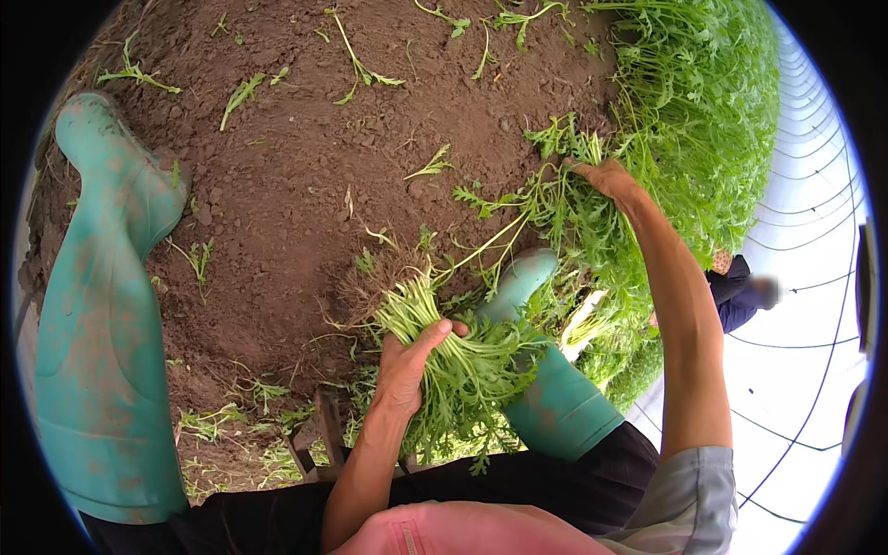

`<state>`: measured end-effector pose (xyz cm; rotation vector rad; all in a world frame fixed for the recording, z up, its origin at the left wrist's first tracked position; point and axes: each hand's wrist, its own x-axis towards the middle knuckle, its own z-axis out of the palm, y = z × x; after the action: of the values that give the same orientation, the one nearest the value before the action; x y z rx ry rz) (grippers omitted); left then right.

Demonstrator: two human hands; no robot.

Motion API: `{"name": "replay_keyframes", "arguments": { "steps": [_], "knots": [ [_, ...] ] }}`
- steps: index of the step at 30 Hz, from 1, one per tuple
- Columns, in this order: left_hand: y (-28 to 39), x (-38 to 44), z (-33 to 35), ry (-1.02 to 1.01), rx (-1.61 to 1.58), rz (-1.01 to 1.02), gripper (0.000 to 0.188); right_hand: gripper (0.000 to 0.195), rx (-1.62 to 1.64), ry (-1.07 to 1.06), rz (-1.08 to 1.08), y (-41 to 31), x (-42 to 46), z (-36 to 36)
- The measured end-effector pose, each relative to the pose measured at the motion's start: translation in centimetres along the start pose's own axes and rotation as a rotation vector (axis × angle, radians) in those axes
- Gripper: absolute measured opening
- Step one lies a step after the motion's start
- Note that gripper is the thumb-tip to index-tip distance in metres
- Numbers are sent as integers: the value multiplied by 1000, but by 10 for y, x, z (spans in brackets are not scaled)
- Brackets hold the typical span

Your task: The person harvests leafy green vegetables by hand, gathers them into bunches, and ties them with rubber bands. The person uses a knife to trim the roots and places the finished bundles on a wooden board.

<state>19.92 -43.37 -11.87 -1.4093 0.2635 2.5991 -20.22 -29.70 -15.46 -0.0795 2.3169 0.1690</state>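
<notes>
My left hand [409, 368] is closed around a thick bunch of leafy greens [433, 319] with lobed, chrysanthemum-like leaves. The pale stems lie across the palm under my thumb. A tangle of thin brown roots [371, 281] sticks out at the upper left of the bunch, and its leaves hang to the lower right. Farther out, at the edge of the standing crop, my right hand [607, 182] grips the stems of some more greens [579, 215]. Leaves partly hide its fingers. A few long loose stems [489, 243] trail between the two bunches.
Bare brown soil [277, 180] with scattered sprigs spreads ahead. Dense standing greens [701, 104] line the right. My muddy green rubber boots [104, 333] are planted apart. A wooden frame [326, 430] shows beneath me. Another person [739, 295] is at far right, by white ribbed sheeting [784, 388].
</notes>
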Motion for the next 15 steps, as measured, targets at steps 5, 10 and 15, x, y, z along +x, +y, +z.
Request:
{"name": "replay_keyframes", "arguments": {
  "steps": [5, 10, 15],
  "knots": [
    [4, -1, 1, 3, -16, 5, 27, 28, -109, 23, 32, 34, 35, 10],
    [3, -1, 0, -8, -28, 5, 27, 27, -282, 39, 28, 28, 28, -3],
    [1, -1, 2, 4, -20, 13, 27, 32, -364, 85, -117, 26, 13, -10]
  ]
}}
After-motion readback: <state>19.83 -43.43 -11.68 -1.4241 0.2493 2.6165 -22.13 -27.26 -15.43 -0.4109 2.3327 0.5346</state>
